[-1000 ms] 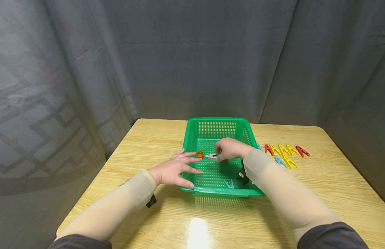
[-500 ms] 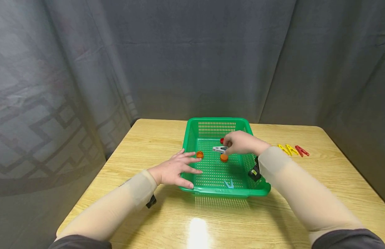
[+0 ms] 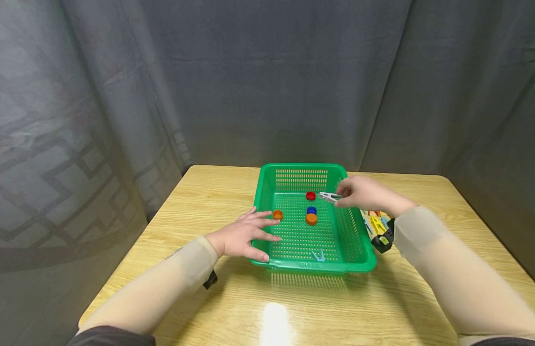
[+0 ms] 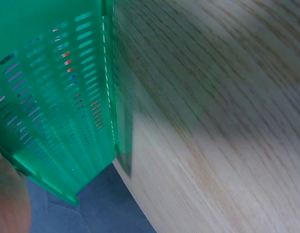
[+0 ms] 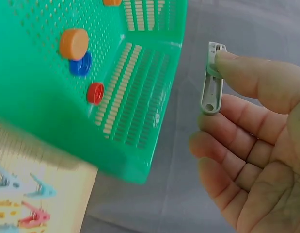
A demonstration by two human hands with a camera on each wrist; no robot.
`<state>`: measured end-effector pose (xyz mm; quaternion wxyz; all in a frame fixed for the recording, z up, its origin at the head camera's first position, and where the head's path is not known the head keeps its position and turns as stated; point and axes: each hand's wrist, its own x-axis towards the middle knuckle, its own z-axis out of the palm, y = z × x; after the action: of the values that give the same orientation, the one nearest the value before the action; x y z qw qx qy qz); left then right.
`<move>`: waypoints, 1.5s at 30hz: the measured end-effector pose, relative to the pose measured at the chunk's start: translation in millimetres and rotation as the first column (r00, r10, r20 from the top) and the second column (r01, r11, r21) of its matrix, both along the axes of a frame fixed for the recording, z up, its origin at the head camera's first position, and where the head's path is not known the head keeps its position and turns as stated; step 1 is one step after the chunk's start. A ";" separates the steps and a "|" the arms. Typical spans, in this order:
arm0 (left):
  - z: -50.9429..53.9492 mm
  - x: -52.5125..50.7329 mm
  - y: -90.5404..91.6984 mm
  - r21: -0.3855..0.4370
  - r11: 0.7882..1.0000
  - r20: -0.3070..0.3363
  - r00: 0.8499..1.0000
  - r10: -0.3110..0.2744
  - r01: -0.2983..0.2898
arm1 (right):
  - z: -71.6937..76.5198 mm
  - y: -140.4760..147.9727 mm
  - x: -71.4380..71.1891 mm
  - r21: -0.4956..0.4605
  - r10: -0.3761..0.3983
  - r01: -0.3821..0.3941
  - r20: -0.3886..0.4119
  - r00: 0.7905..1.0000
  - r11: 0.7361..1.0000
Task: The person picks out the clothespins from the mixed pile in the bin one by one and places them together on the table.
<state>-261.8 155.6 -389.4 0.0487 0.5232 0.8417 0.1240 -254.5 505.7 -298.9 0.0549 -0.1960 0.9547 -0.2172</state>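
My right hand point(image 3: 364, 193) pinches a whitish-grey clothespin point(image 3: 329, 196) between thumb and fingertips, raised above the right side of a green plastic basket point(image 3: 310, 267). The right wrist view shows that clothespin point(image 5: 209, 94) side-on, the other fingers loosely bent below it. Fingers spread, my left hand point(image 3: 243, 237) rests at the basket's left rim. On the basket floor lie a red cap point(image 3: 311, 195), a blue cap point(image 3: 311, 210), an orange cap point(image 3: 311, 219) beside the blue one, and a second orange cap point(image 3: 278, 215) near my left fingertips. A light blue clothespin point(image 3: 318, 256) lies near the front wall.
To the basket's right, yellow point(image 3: 377, 225), red and light blue clothespins lie on the wooden table point(image 3: 215, 192), partly hidden by my right hand and wrist camera. Grey curtains point(image 3: 267, 96) hang behind and at both sides.
My right hand has lifted the grey clothespin from the basket's middle and carried it right toward the right rim, uncovering the red, blue and orange caps. My left hand has stayed still.
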 end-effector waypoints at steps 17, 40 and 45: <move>-0.3 -0.7 1.0 -0.005 1.000 0.012 1.000 -0.001 0.001 | -0.8 56.5 21.2 -0.045 -0.169 0.167 -0.034 0.985 0.985; -1.1 -0.8 0.3 -0.008 1.000 0.004 1.000 0.003 -0.003 | -23.4 99.4 31.5 -0.007 -0.287 0.287 -0.033 0.957 0.958; -1.3 -1.0 0.6 -0.006 1.000 0.009 1.000 0.004 -0.004 | -33.3 108.7 32.5 -0.001 -0.316 0.316 -0.028 0.948 0.949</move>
<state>-262.8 156.2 -390.7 0.0540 0.5209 0.8428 0.1241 -222.0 614.4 -332.2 0.0065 -0.0435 0.9748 -0.2188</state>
